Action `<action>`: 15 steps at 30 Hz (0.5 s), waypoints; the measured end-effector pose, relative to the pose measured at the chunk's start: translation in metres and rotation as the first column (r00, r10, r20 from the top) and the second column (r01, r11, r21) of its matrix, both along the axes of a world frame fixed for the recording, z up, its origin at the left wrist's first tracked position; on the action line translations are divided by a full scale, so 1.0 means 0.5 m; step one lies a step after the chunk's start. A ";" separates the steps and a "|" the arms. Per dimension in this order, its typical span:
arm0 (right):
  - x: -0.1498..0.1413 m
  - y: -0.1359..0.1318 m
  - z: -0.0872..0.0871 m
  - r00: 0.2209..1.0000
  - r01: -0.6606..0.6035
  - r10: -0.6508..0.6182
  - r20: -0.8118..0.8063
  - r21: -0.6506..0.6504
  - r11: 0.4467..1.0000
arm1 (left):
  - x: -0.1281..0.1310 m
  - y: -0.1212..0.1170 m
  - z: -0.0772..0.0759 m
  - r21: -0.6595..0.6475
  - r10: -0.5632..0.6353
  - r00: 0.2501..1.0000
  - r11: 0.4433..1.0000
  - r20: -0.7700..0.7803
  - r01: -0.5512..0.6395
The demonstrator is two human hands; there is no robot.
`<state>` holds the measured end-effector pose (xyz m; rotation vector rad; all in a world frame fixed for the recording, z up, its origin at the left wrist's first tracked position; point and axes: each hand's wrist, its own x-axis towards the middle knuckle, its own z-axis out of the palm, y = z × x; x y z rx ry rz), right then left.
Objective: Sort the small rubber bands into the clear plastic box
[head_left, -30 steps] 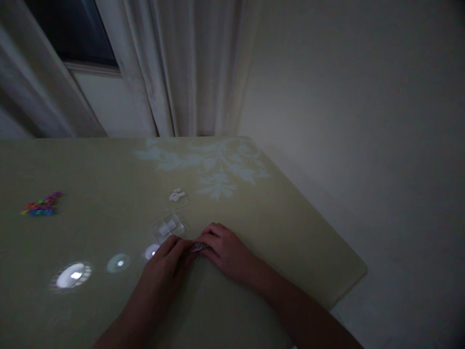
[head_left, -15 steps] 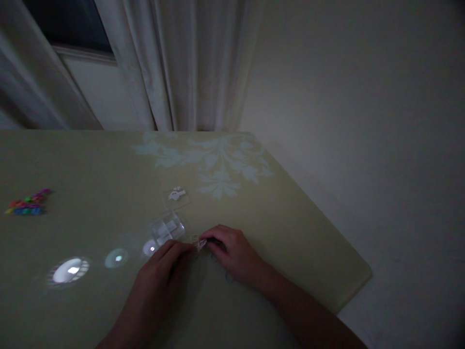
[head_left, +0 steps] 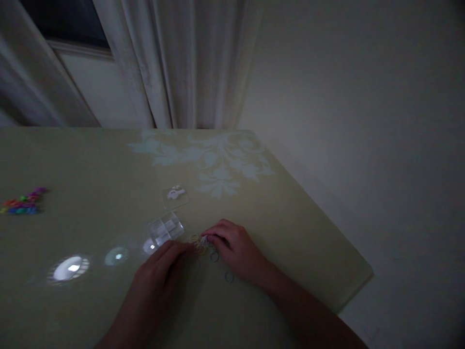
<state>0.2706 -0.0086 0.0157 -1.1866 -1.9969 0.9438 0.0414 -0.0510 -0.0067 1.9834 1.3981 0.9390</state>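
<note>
Small thin rings that look like rubber bands lie between my two hands. With thumb and fingers, my right hand (head_left: 234, 247) pinches a bunch of whitish rubber bands (head_left: 205, 239). My left hand (head_left: 158, 266) is closed, its fingertips meeting the edge of a few yellowish rubber bands (head_left: 198, 248); what its fingers hold, if anything, is hidden. Two darker bands, one near the right fingers (head_left: 214, 256) and a loose ring (head_left: 228, 277) below that hand, lie on the table. Just beyond the left hand sits a clear divided plastic box (head_left: 176, 226).
Behind the box lies a clear flat lid (head_left: 181, 199) with a white piece (head_left: 175, 194) on it. A pile of colourful small pieces (head_left: 25, 203) is at the far left. The table (head_left: 290, 242) meets a wall at right and curtains (head_left: 203, 72) at the back.
My right hand has drawn slightly away from the left, keeping the whitish bunch. Yellowish rubber bands now show between the hands, and loose darker rings show on the table.
</note>
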 end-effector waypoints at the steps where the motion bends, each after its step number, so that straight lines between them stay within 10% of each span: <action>1: 0.000 0.000 -0.001 1.000 0.009 -0.009 0.006 0.001 1.000 | 0.000 0.000 -0.001 0.009 -0.010 1.000 1.000 0.000 0.010; 15: 0.005 0.006 0.005 0.996 0.086 -0.084 0.038 -0.055 0.995 | -0.007 -0.007 -0.022 0.033 -0.026 0.999 0.999 -0.039 0.027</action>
